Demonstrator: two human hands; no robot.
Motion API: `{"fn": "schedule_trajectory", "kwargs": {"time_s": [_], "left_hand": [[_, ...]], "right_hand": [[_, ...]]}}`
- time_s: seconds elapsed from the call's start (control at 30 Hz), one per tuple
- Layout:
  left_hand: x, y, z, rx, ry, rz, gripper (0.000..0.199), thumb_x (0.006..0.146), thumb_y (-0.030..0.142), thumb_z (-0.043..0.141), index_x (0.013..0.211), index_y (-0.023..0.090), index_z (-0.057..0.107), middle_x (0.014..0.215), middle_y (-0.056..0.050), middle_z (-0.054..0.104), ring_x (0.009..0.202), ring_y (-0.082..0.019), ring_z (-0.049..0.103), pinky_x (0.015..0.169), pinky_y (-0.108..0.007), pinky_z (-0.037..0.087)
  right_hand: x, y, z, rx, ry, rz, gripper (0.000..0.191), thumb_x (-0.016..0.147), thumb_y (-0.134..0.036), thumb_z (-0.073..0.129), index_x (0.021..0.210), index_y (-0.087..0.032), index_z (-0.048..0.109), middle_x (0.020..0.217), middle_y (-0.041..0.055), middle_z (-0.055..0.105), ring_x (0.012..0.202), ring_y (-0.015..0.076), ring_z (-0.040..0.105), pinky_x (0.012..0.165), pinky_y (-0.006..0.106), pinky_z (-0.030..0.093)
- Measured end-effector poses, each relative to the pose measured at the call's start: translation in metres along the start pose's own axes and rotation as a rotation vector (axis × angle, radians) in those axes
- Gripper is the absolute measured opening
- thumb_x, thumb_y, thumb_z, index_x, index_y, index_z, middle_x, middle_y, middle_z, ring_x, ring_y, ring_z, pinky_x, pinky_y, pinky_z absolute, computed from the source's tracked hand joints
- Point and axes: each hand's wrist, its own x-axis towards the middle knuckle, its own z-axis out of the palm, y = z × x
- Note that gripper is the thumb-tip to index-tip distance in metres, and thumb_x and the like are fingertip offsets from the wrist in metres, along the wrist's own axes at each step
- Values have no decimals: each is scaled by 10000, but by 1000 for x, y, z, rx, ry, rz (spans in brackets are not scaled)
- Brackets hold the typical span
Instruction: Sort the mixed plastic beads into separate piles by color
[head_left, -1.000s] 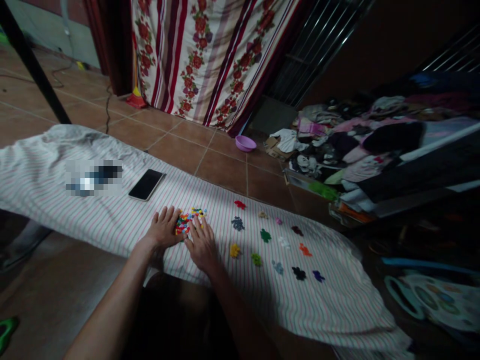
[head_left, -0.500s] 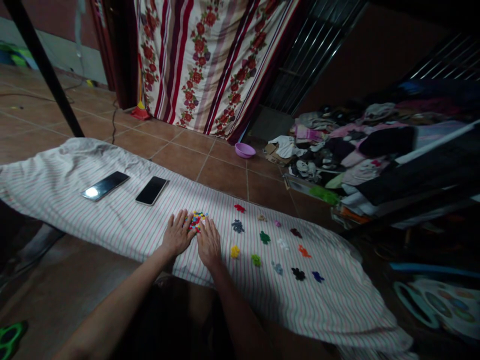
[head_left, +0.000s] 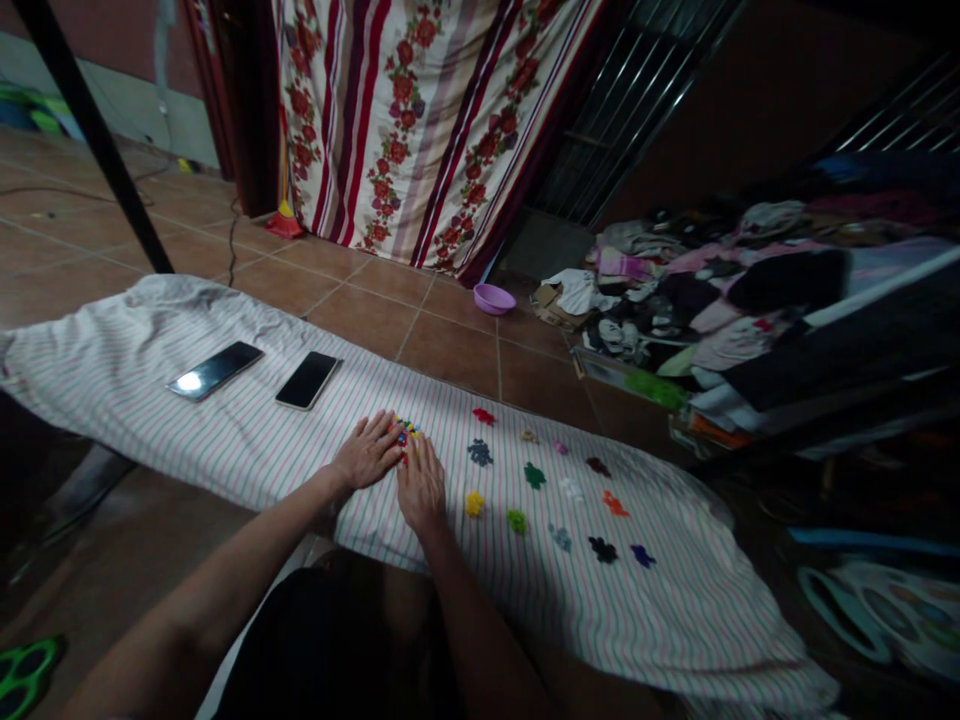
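Observation:
My left hand (head_left: 369, 450) lies palm down with fingers stretched out, against the left side of a small heap of mixed-colour pieces (head_left: 406, 428). My right hand (head_left: 421, 487) lies flat from the near right side, its fingers over part of that heap. Both hands partly hide the pieces, which are too small to name exactly. Right of my right hand, little single-colour piles are spread on the striped cloth (head_left: 247, 460). Among them are a dark grey pile (head_left: 480, 453), a yellow pile (head_left: 474, 503), a red pile (head_left: 484, 416) and a green pile (head_left: 534, 475).
Two phones lie on the left of the cloth, a shiny one (head_left: 216, 371) and a dark one (head_left: 308, 380). Beyond the cloth's far edge, a purple basin (head_left: 494, 299) stands on the tiled floor. Clothes (head_left: 697, 270) are heaped at the right.
My left hand has slid right, nearer my right hand. The mixed pieces between the hands are gathered more tightly and covered more. The single-colour piles stay where they were on the cloth.

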Motion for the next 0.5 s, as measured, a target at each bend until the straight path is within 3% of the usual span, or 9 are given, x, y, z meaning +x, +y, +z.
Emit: {"fn": "schedule_trajectory", "kwargs": {"time_s": [0.13, 0.3, 0.4, 0.5], "left_hand": [[-25, -1, 2, -1, 66, 28, 632, 996, 536, 307, 1540, 215, 319, 1611, -169, 316, 1505, -317, 268, 1137, -505, 358], [-57, 5, 3, 75, 107, 78, 642, 1003, 495, 317, 1558, 179, 260, 1605, -141, 335, 1514, -257, 255, 1208, -452, 255], [-56, 11, 4, 109, 105, 79, 619, 1005, 483, 307, 1546, 184, 297, 1590, -125, 367, 1500, -243, 293, 1217, -442, 234], [-43, 17, 5, 111, 108, 57, 617, 1000, 493, 318, 1536, 190, 324, 1574, -127, 396, 1484, -245, 328, 1205, -443, 259]], "right_hand": [[1, 6, -2, 139, 68, 5, 512, 1030, -300, 307, 1493, -131, 442, 1527, 149, 466, 1430, 252, 401, 1126, 456, 413], [0, 15, 2, 269, 133, 84, 482, 1003, -225, 281, 1358, -148, 598, 1413, 148, 580, 1332, 228, 508, 1099, 447, 454], [-1, 18, 4, 295, 117, 82, 452, 998, -212, 306, 1234, -161, 688, 1323, 143, 647, 1261, 221, 571, 1066, 416, 482], [0, 18, 4, 302, 87, 39, 446, 986, -202, 325, 1248, -170, 684, 1297, 135, 667, 1242, 211, 589, 1060, 402, 485]]}}
